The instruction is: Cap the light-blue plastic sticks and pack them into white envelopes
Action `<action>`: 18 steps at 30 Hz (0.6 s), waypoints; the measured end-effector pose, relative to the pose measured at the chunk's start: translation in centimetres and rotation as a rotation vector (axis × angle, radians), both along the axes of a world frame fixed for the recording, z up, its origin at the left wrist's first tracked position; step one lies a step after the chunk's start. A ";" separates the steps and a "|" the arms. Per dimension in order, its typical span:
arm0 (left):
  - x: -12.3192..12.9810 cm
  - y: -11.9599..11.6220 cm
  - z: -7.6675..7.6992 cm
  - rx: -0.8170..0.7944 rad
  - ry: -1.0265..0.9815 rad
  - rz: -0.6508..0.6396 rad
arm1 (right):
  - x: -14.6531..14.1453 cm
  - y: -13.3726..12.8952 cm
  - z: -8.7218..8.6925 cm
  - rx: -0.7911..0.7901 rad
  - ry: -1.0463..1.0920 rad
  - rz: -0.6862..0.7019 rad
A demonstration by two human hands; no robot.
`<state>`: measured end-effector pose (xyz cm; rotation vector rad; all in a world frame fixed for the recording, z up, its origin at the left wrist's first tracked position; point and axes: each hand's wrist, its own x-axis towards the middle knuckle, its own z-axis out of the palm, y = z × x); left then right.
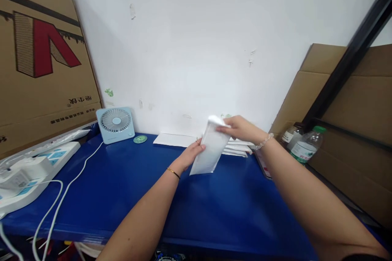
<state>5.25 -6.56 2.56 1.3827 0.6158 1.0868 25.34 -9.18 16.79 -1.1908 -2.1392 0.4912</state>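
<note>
A white, flat, envelope-like packet (pixel 210 153) is held tilted above the blue table, its folded or curled end up. My left hand (pixel 191 155) grips its left edge, thumb on the front. At the upper right edge, my right hand (pixel 238 127) pinches the packet near the curled end. Behind it, against the wall, lies a flat white piece (pixel 174 139). To the right, partly hidden by my right hand and arm, is a stack of similar white flat pieces (pixel 237 149). Whether anything is inside the packet cannot be seen.
On the blue table (pixel 128 187) stand a light blue fan (pixel 116 124) and a green round disc (pixel 140 139). A white power strip (pixel 58 155) with cables is at left. Plastic bottles (pixel 304 147) and cardboard (pixel 321 65) line the right; a large carton (pixel 45 102) stands left.
</note>
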 end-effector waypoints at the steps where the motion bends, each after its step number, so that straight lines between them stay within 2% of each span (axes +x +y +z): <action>1: -0.5 0.6 0.1 0.014 -0.030 0.062 | 0.9 0.9 -0.1 0.007 0.046 -0.126; 3: -1.7 2.0 -0.1 -0.032 -0.140 0.350 | 3.2 2.8 -0.8 0.044 0.186 -0.333; 6: -3.2 4.0 -0.9 -0.345 -0.285 0.704 | 7.2 5.6 -3.2 -0.079 0.353 -0.631; 7: -3.5 4.4 -1.3 -0.432 -0.304 0.760 | 8.3 6.2 -4.2 -0.156 0.313 -0.753; 9: -3.9 5.1 -2.0 -0.549 -0.313 0.820 | 9.9 7.0 -6.1 -0.210 0.253 -0.847; 10: -4.0 5.3 -2.2 -0.576 -0.310 0.832 | 10.3 7.1 -7.0 -0.205 0.208 -0.898; 12: -3.9 5.5 -2.6 -0.609 -0.309 0.858 | 10.0 6.9 -8.3 -0.066 -0.014 -1.018; 14: -3.8 5.6 -2.7 -0.611 -0.300 0.870 | 8.2 6.4 -9.3 0.116 -0.288 -1.025; 18: -3.9 5.8 -3.1 -0.532 -0.222 0.864 | 1.0 5.8 -11.2 0.380 -0.598 -0.614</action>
